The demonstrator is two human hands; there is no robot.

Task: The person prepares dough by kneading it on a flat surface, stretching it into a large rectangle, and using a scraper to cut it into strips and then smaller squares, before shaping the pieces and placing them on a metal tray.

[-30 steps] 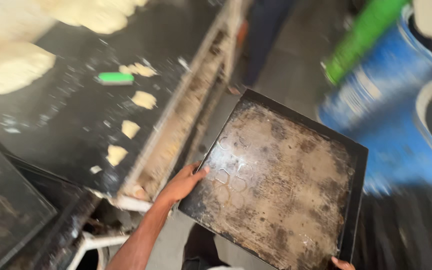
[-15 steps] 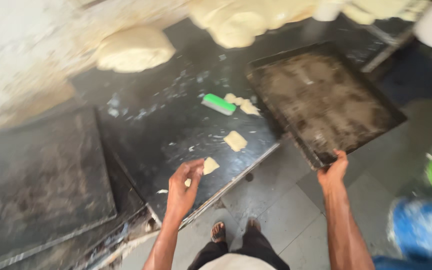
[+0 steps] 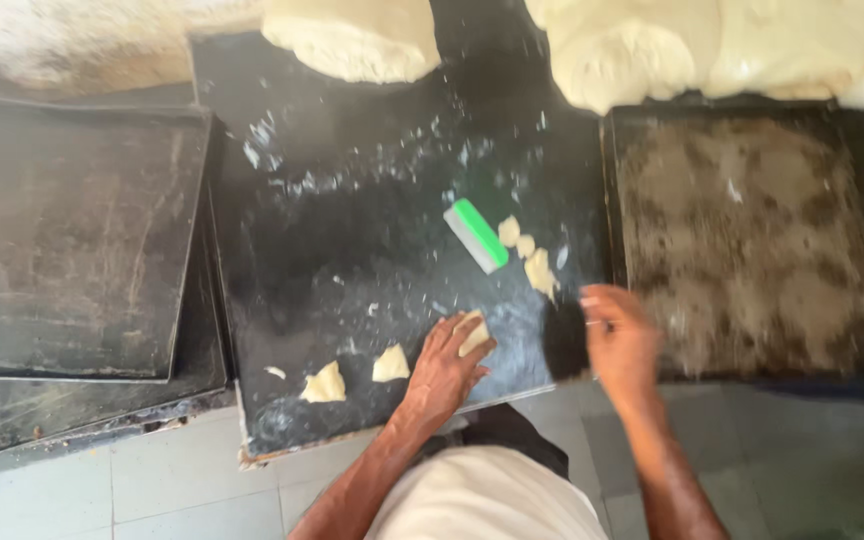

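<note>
My left hand (image 3: 444, 368) lies on the dark worktop (image 3: 352, 250) near its front edge, fingers curled over a small dough piece (image 3: 475, 334). Two more small dough pieces (image 3: 390, 363) (image 3: 324, 384) lie just to its left. My right hand (image 3: 618, 338) is blurred at the front left corner of a dark, flour-stained baking tray (image 3: 752, 240) that lies flat on the right. Its grip is unclear. A green and white scraper (image 3: 477, 235) lies on the worktop above my hands, with a few dough scraps (image 3: 532, 258) beside it.
Large dough masses (image 3: 357, 40) (image 3: 712, 50) sit at the worktop's far edge. A stack of dark trays (image 3: 62, 230) lies at the left, lower than the worktop. Grey floor tiles (image 3: 112, 480) show below the front edge.
The tray has come down flat at the right of the worktop. My right hand has shifted left to its front corner. My left hand has moved onto a dough piece.
</note>
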